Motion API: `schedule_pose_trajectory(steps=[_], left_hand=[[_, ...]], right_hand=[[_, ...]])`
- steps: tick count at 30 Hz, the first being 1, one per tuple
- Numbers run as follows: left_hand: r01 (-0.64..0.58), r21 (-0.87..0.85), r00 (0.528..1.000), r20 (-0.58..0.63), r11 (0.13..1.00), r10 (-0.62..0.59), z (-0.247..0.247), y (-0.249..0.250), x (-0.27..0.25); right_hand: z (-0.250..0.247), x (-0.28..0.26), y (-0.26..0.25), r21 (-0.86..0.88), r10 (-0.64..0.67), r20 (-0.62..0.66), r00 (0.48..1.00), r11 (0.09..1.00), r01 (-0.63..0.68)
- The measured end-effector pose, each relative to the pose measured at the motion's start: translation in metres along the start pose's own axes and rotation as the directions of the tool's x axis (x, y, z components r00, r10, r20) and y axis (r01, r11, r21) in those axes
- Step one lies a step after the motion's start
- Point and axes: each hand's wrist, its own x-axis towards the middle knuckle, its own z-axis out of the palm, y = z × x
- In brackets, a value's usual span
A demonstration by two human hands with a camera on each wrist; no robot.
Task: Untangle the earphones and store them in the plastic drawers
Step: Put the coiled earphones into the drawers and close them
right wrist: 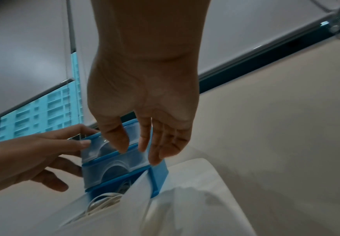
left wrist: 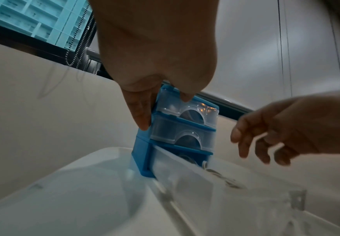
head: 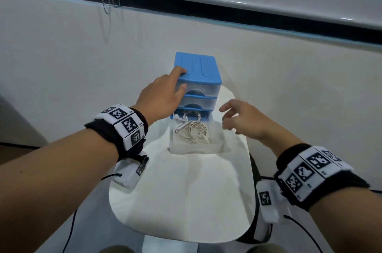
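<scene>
Earphones (head: 192,131), white and loosely coiled, already lie inside the bottom drawer (head: 196,146), which stands pulled out toward the lower part of the head view. From where I stand the cord looks gathered in loops; whether every knot is out I cannot tell. The drawer unit (head: 198,74), blue with clear fronts, sits on a white table (head: 182,201) at mid-frame, its two upper drawers closed. The left hand (head: 161,95) steadies the unit: fingers curled over the near left corner of the blue top, thumb against the top drawer's front. The right hand (head: 244,120) hangs just right of the open drawer, fingers relaxed and spread, gripping nothing. To my eye the storing is nearly finished; what remains is pushing the bottom drawer shut.
</scene>
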Motion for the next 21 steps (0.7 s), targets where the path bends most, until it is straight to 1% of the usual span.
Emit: schedule_pose_trajectory(steps=[1,2,3,4,5,7,9,12,15,21], left_hand=[[0.000,-0.020,1.000,-0.002,1.000,0.000,0.001,0.000,0.003],[0.000,-0.039,1.000,0.005,0.999,0.000,0.002,-0.001,0.007],[0.003,-0.052,1.000,0.019,0.999,-0.002,0.004,-0.001,0.012],[0.014,-0.057,0.999,0.038,0.998,-0.012,0.005,-0.001,0.016],[0.028,-0.057,0.998,0.050,0.998,-0.025,0.007,-0.001,0.020],[0.044,-0.051,0.998,0.037,0.998,-0.042,0.010,-0.002,0.024],[0.030,-0.045,1.000,0.008,0.999,-0.030,0.011,-0.004,0.026],[0.014,-0.027,1.000,0.004,1.000,-0.014,0.012,-0.005,0.026],[0.010,-0.042,1.000,-0.014,0.999,-0.011,0.012,-0.004,0.025],[0.016,-0.070,1.000,-0.023,0.997,-0.018,0.012,-0.002,0.025]], right_hand=[[0.001,-0.003,0.003,0.018,0.050,0.133,0.990,0.998,-0.053],[0.005,-0.004,0.007,-0.023,0.076,0.245,0.966,0.997,-0.072],[0.010,-0.004,0.009,-0.097,0.081,0.305,0.949,0.994,-0.054],[0.016,-0.001,0.011,-0.156,0.068,0.314,0.947,0.988,-0.019],[0.021,0.003,0.012,-0.180,0.053,0.288,0.956,0.984,0.000],[0.030,0.013,0.010,-0.137,0.032,0.208,0.978,0.990,-0.003],[0.035,0.023,0.007,-0.086,0.012,0.139,0.990,0.996,0.000],[0.042,0.039,0.001,-0.049,-0.027,0.043,0.999,0.998,0.029],[0.047,0.056,0.000,-0.008,-0.040,-0.075,0.996,0.999,0.040],[0.043,0.070,0.003,-0.017,-0.093,-0.240,0.966,0.996,0.091]])
